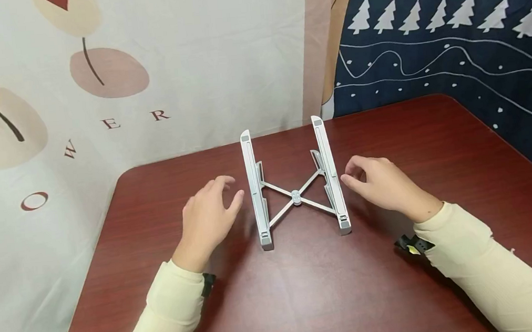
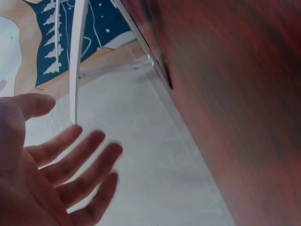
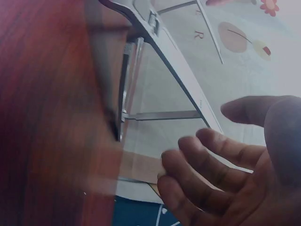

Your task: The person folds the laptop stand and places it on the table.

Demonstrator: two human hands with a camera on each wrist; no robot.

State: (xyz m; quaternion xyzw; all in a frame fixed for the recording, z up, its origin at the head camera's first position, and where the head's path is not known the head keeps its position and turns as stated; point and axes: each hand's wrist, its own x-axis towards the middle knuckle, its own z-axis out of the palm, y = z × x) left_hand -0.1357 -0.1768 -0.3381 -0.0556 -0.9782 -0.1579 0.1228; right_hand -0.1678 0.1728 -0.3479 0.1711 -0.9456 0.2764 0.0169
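Note:
A silver folding laptop stand [image 1: 296,197] stands unfolded on the table, its two long side rails joined by an X of crossbars with a round hub. My left hand [image 1: 207,216] hovers just left of the left rail, fingers loosely bent and nothing in them. On the other side, my right hand [image 1: 384,184] is beside the right rail, also holding nothing. In the left wrist view the stand's rail [image 2: 76,56] rises past the spread fingers. The right wrist view has the other rail [image 3: 181,77] close to the relaxed fingertips, with a support leg beneath it.
The stand is on a dark red wooden table [image 1: 301,300] with rounded far corners. A pale curtain [image 1: 218,49] with flower prints hangs along the left and back. A navy cloth [image 1: 428,62] with white tree prints hangs at the right.

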